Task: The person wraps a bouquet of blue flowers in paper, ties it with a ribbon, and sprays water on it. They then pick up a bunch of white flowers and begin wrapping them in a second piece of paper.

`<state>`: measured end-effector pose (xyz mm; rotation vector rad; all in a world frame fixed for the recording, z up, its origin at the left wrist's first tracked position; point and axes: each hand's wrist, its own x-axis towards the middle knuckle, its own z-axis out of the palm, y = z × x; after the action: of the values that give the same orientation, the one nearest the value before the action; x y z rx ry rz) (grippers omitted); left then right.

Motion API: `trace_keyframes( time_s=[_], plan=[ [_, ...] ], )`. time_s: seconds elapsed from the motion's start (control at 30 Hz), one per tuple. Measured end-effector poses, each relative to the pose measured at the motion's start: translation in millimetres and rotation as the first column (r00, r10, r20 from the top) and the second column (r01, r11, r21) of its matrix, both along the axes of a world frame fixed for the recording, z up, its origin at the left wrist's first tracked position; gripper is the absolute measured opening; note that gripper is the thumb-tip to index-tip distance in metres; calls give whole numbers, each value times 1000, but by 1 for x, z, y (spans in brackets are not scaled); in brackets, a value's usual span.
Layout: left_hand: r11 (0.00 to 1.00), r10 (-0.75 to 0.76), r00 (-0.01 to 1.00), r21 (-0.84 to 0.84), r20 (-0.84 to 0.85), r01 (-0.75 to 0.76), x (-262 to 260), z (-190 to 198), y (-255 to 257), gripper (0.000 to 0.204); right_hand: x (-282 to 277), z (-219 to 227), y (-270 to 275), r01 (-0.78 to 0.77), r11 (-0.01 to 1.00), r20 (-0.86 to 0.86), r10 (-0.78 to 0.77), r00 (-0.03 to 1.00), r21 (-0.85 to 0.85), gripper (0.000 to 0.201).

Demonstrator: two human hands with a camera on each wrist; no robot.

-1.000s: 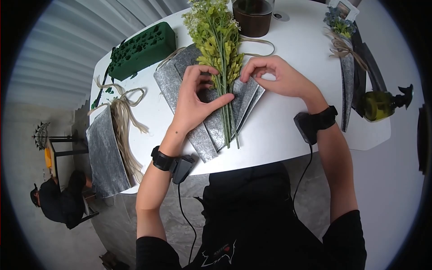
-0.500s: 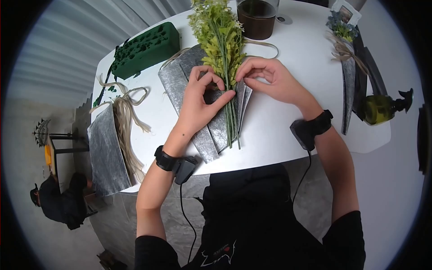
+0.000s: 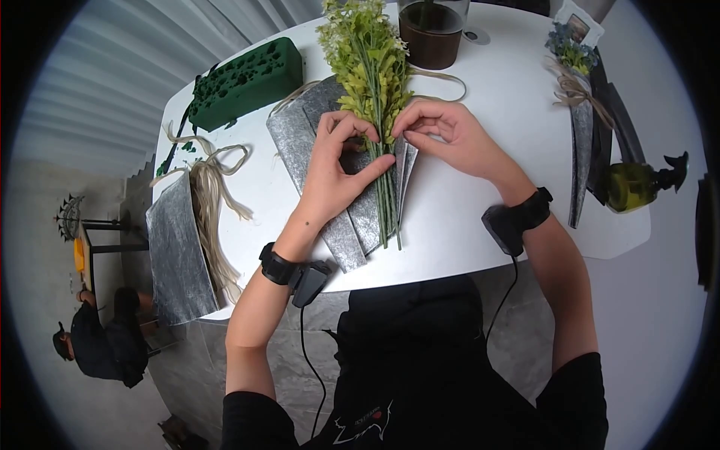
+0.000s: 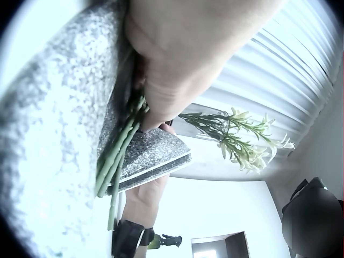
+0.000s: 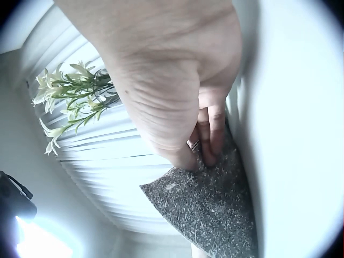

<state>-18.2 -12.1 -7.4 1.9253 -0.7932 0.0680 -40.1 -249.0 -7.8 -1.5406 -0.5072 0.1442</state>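
A bunch of yellow-green leafy stems with small white flowers [image 3: 367, 67] lies on grey speckled felt-like wrap [image 3: 300, 150] in the head view. My left hand [image 3: 337, 161] holds the bunch, thumb across the green stems [image 3: 387, 210] and curled fingers at their far side. Close by on the right, my right hand [image 3: 442, 139] pinches the wrap's right flap, which stands raised beside the stems. The right wrist view shows thumb and fingers at the upper edge of that grey flap [image 5: 209, 204]. In the left wrist view, stem ends [image 4: 113, 172] run past the folded wrap.
A green foam block [image 3: 247, 82] sits at the back left, and a glass vase with dark contents [image 3: 431, 37] behind the bunch. Raffia strands [image 3: 214, 202] and another grey piece [image 3: 180, 255] lie left. A wrapped blue posy [image 3: 576, 112] and spray bottle [image 3: 634, 184] are right.
My right hand has come left toward the stems, bringing the wrap's right flap inward. My left fingers have curled closer over the bunch. Little differs over the last half second.
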Motion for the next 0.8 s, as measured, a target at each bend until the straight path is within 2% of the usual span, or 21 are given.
trace_keyframes(
  time_s=[0.27,0.33,0.53,0.63,0.73,0.8],
  plan=[
    [1000,15,1000,10,-10,-15,-2,1,1,30,1,-3,2,13,1000,22,-12,1000,-12,16],
    [999,15,1000,52,24,-16,-3,6,0,28,3,-6,3,30,999,82,-32,996,16,10],
    [993,-25,996,121,88,14,-5,11,0,23,2,-5,3,13,1000,40,-13,999,16,15],
    [995,-41,994,94,106,31,-4,9,0,21,-1,-1,5,7,1000,23,-8,1000,19,13],
    [995,-86,996,59,23,84,-3,13,4,26,-2,0,5,3,1000,28,-3,1000,14,14],
    [995,-75,996,74,49,71,-6,14,3,33,-2,-2,5,6,1000,31,-6,999,22,16]
  ],
)
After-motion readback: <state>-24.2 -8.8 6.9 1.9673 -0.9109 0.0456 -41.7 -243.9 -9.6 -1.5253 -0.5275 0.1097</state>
